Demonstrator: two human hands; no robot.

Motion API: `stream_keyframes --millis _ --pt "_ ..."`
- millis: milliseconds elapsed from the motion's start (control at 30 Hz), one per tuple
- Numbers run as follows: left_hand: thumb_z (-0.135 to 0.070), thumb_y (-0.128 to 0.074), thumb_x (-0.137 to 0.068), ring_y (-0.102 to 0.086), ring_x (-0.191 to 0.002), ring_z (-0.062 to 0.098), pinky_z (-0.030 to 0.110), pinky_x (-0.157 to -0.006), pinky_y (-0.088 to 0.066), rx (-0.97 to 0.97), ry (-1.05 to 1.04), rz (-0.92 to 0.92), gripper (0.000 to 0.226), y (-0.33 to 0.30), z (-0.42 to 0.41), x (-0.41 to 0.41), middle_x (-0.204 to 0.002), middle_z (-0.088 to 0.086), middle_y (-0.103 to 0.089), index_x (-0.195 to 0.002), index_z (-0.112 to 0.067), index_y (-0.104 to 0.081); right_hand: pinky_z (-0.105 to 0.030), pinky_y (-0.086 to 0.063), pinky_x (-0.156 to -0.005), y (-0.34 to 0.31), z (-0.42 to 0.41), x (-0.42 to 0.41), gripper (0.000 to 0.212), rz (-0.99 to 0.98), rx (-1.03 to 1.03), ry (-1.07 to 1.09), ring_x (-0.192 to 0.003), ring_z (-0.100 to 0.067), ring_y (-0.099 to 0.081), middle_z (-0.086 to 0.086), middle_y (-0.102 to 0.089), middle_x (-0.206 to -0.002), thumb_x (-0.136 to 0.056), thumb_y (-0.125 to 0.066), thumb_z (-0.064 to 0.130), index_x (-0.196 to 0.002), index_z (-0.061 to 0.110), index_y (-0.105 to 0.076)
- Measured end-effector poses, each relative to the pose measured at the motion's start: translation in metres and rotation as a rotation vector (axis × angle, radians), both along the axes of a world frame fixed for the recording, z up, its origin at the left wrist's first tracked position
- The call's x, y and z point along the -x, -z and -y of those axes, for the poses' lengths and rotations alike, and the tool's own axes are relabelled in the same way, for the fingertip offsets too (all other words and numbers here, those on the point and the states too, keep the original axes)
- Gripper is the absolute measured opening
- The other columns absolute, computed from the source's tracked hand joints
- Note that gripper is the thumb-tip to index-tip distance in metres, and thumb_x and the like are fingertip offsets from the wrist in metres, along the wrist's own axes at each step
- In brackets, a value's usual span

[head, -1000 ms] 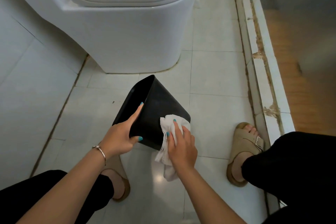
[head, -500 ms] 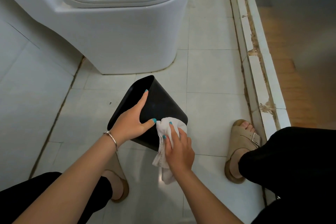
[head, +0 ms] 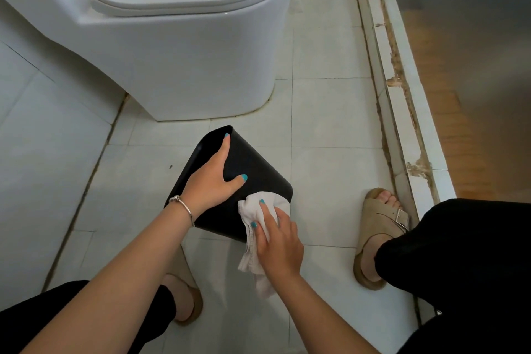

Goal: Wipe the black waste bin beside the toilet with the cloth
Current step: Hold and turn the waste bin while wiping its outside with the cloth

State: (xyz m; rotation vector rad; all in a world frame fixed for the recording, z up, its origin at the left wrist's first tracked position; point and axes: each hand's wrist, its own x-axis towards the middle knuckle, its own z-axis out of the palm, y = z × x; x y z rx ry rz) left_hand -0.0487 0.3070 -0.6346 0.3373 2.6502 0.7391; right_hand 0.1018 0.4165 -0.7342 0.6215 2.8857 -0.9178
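Observation:
The black waste bin [head: 258,169] is tipped over on the floor tiles in front of the toilet, its mouth facing left and its base toward me. My left hand [head: 211,184] holds its upper wall: the index finger runs up to the rim and the thumb spreads across the side. My right hand [head: 280,244] grips a white cloth [head: 253,210] and presses it on the bin's near lower corner. The cloth's loose end hangs below my palm.
A white toilet [head: 186,52] with its lid down stands just behind the bin. A raised, chipped threshold [head: 402,112] runs along the right, with a wooden floor beyond. My sandalled feet [head: 379,224] flank the bin. A tiled wall stands on the left.
My left hand has slid up the bin's wall toward the rim. My right hand has dragged the cloth down to the bin's near corner.

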Motion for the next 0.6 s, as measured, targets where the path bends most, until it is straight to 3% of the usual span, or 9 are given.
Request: stream_keyframes --millis 67,200,267,333,433,467,600 --pt "-0.048 -0.06 -0.085 -0.062 -0.088 0.024 0.049 -0.078 -0.055 0.0 -0.025 0.008 0.092 0.003 -0.004 0.005 -0.111 -0.011 -0.052 -0.144 -0.049 0.01 -0.026 -0.051 -0.067 0.002 0.001 -0.003 0.049 -0.004 0.002 -0.019 -0.106 -0.017 -0.054 0.003 -0.05 -0.139 -0.096 -0.045 0.05 -0.144 0.043 -0.037" --pt "-0.045 -0.059 -0.086 -0.063 -0.078 0.03 0.052 -0.073 -0.053 -0.003 -0.074 0.025 0.088 0.01 -0.01 0.024 -0.091 0.008 -0.061 -0.144 -0.047 0.008 -0.027 -0.052 -0.07 0.004 -0.002 -0.006 0.05 -0.005 0.019 -0.057 -0.106 -0.016 -0.052 0.005 -0.044 -0.144 -0.097 -0.04 0.051 -0.146 0.047 -0.03" --pt "-0.045 -0.057 -0.086 -0.055 -0.07 0.02 0.048 -0.07 -0.052 0.012 -0.06 0.016 0.087 0.015 -0.012 0.035 -0.08 -0.003 -0.051 -0.147 -0.043 0.004 -0.028 -0.052 -0.072 0.005 -0.006 -0.006 0.05 0.001 0.011 -0.08 -0.108 -0.016 -0.051 0.006 -0.041 -0.146 -0.098 -0.037 0.051 -0.146 0.05 -0.026" --pt "-0.045 -0.056 -0.088 -0.051 -0.073 0.012 0.037 -0.066 -0.047 0.014 -0.053 0.019 0.084 0.017 -0.013 0.044 -0.087 -0.011 -0.049 -0.15 -0.037 -0.001 -0.028 -0.05 -0.074 0.008 -0.01 -0.007 0.05 0.018 0.011 -0.102 -0.111 -0.016 -0.048 0.008 -0.037 -0.149 -0.098 -0.034 0.051 -0.147 0.051 -0.022" --pt "-0.046 -0.055 -0.09 -0.052 -0.116 0.024 0.034 -0.088 -0.045 0.001 -0.087 0.076 0.079 0.02 -0.011 0.055 -0.137 0.0 -0.047 -0.151 -0.033 -0.005 -0.027 -0.05 -0.076 0.012 -0.013 -0.01 0.05 0.032 0.014 -0.11 -0.111 -0.015 -0.048 0.009 -0.036 -0.149 -0.099 -0.033 0.052 -0.147 0.051 -0.021" --pt "-0.045 -0.054 -0.09 -0.049 -0.12 0.025 0.036 -0.091 -0.044 0.004 -0.093 0.081 0.078 0.02 -0.01 0.057 -0.142 0.001 -0.043 -0.151 -0.033 -0.006 -0.026 -0.049 -0.077 0.013 -0.014 -0.011 0.05 0.037 0.013 -0.115 -0.112 -0.014 -0.047 0.009 -0.036 -0.149 -0.099 -0.032 0.053 -0.147 0.051 -0.02" --pt "-0.042 -0.054 -0.091 -0.055 -0.094 0.022 0.042 -0.086 -0.049 -0.002 -0.081 0.062 0.077 0.023 -0.005 0.059 -0.112 0.0 -0.051 -0.151 -0.036 -0.006 -0.022 -0.048 -0.084 0.018 -0.012 -0.016 0.051 0.051 0.043 -0.122 -0.117 -0.01 -0.043 0.01 -0.033 -0.15 -0.099 -0.03 0.054 -0.147 0.052 -0.016"
